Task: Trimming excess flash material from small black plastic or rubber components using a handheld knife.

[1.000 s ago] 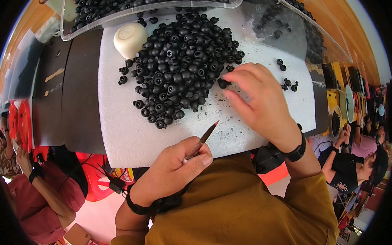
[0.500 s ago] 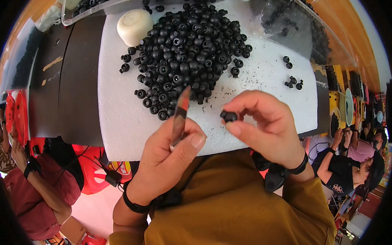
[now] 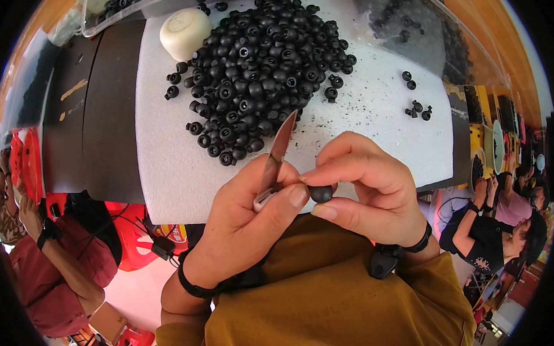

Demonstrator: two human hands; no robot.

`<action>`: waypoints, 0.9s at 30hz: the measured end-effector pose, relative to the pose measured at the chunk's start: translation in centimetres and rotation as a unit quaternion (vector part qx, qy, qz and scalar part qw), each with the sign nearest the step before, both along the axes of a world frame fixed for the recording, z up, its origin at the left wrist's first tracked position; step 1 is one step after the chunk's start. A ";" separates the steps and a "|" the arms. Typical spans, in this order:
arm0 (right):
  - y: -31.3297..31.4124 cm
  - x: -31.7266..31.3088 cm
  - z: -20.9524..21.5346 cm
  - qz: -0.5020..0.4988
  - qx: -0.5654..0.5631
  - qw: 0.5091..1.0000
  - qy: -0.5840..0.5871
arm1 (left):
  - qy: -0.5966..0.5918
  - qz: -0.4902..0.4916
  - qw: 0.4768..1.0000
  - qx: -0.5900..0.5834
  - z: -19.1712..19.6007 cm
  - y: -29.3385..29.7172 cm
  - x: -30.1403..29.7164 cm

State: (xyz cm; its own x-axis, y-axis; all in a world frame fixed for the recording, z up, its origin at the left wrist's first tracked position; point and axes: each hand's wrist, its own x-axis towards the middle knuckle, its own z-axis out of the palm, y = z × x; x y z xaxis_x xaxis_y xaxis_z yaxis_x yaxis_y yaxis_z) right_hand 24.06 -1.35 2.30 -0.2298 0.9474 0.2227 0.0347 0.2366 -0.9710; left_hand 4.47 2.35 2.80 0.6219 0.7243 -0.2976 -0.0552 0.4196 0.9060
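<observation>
My left hand (image 3: 248, 220) is closed round the handle of a small knife (image 3: 281, 142), whose blade points up and away from me. Between the thumb and fingers of my right hand (image 3: 375, 191) is a small black rounded part (image 3: 321, 194). The two hands meet, with the left thumb and fingertips right beside that part; whether they touch it I cannot tell. Beyond them lies a big heap of similar black parts (image 3: 255, 70), round with short necks and holes, on a white foam sheet (image 3: 173, 183).
A cream-coloured cup-like block (image 3: 185, 34) stands left of the heap. Clear plastic bins (image 3: 480, 62) line the far side. A few loose parts (image 3: 418, 110) and black crumbs lie on the sheet's right. Other people sit at both sides, and a red stool (image 3: 130, 239) is at lower left.
My hands have come together; the right one has brought the black part leftward and down to the left fingertips. The knife blade has shifted right and leans more to the right.
</observation>
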 end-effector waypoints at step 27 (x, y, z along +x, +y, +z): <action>-1.6 0.3 -1.4 -0.008 -0.085 0.973 0.213 | 0.158 -0.044 0.894 0.416 0.1 -0.5 1.0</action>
State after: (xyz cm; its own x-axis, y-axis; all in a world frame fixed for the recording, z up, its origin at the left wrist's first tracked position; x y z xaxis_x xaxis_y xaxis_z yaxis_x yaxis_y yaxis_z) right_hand 24.38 -2.91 0.89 -0.1353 0.9816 0.1348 -0.3780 0.0746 -0.9228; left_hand 5.45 1.88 2.85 0.6669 0.7297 0.1510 0.2592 -0.4171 0.8711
